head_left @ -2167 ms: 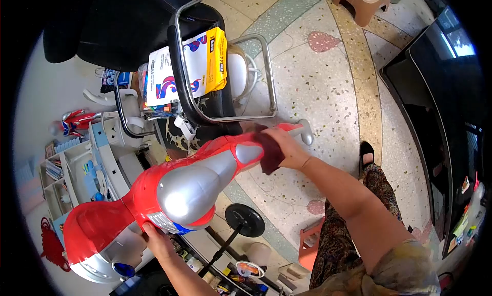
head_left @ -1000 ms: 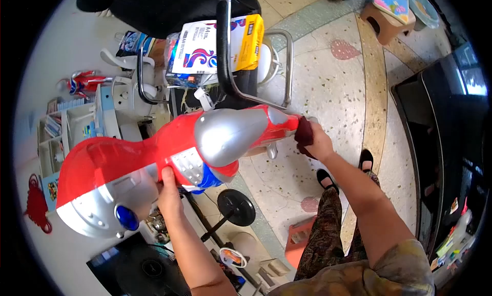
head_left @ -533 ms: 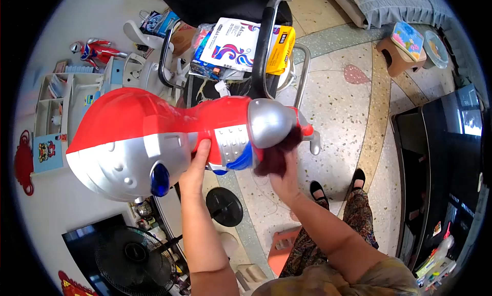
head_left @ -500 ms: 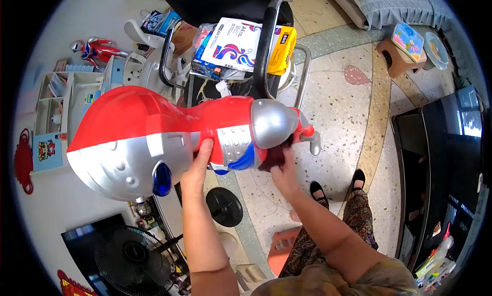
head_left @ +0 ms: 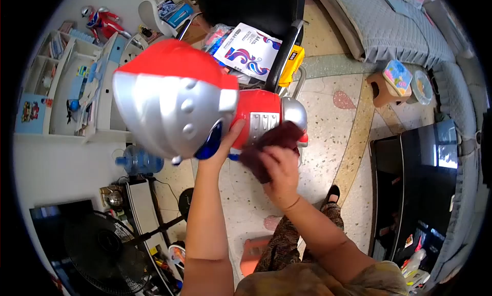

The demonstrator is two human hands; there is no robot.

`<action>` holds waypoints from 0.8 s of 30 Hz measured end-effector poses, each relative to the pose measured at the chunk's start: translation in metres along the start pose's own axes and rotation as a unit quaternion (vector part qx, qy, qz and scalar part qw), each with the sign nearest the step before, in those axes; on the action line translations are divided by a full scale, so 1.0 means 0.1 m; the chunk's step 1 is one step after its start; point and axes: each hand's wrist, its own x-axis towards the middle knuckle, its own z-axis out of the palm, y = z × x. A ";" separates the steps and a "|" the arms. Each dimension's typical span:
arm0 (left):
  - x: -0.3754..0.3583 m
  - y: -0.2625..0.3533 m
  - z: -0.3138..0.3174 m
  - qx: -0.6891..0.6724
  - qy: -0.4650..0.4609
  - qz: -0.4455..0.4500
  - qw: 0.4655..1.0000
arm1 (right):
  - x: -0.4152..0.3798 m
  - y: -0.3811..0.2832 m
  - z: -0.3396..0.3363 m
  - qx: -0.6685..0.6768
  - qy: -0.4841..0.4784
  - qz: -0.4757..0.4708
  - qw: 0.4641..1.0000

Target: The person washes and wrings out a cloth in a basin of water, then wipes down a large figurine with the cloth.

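A large toy figure [head_left: 169, 103] in red and silver, with a big helmet-like head and blue eyes, lies sideways in the middle of the head view. My left hand [head_left: 225, 144] grips it at the neck, its thumb showing beside the chest. My right hand [head_left: 282, 175] has its fingers bent around a dark maroon cloth [head_left: 274, 139]. The cloth overlaps the figure's chest and lower body in this view; contact is hard to judge. Most of the legs are hidden behind the cloth and hand.
Beyond the figure stands a black armchair [head_left: 246, 11] bearing a white paper pack [head_left: 246, 47] and a yellow pack [head_left: 292, 65]. A black fan [head_left: 107, 239] is at lower left. A brown stool [head_left: 379, 91] and a glossy black cabinet [head_left: 428, 178] stand to the right.
The cloth and my right hand have come up from the figure's underside to the front of its body. The figure's head has shifted right and up in view, and the camera view has turned.
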 end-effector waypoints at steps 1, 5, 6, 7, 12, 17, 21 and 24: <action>0.05 -0.05 0.02 0.022 -0.010 0.007 1.000 | -0.07 -0.02 0.07 -0.017 -0.019 -0.028 0.999; 0.07 -0.14 0.07 -0.070 0.016 0.021 0.997 | -0.57 -0.03 0.26 0.042 -0.138 0.091 0.985; 0.08 -0.15 0.07 -0.093 0.013 0.008 0.996 | -0.63 -0.06 0.21 0.070 -0.166 0.099 0.979; 0.07 -0.15 0.06 -0.105 0.022 0.009 0.994 | -0.64 -0.12 0.14 0.061 -0.172 0.089 0.979; 0.01 -0.07 0.03 -0.086 0.133 0.023 0.987 | -0.45 -0.33 -0.26 0.119 -0.256 0.174 0.943; 0.04 -0.23 0.03 0.065 0.131 0.044 0.988 | -0.28 -0.20 -0.56 0.304 -0.189 0.416 0.836; -0.03 -0.26 -0.12 0.102 0.129 0.120 0.979 | 0.18 -0.33 -0.75 0.380 -0.212 0.459 0.775; 0.00 -0.32 -0.09 0.104 0.143 0.123 0.977 | 0.41 -0.30 -0.72 0.386 -0.250 0.427 0.779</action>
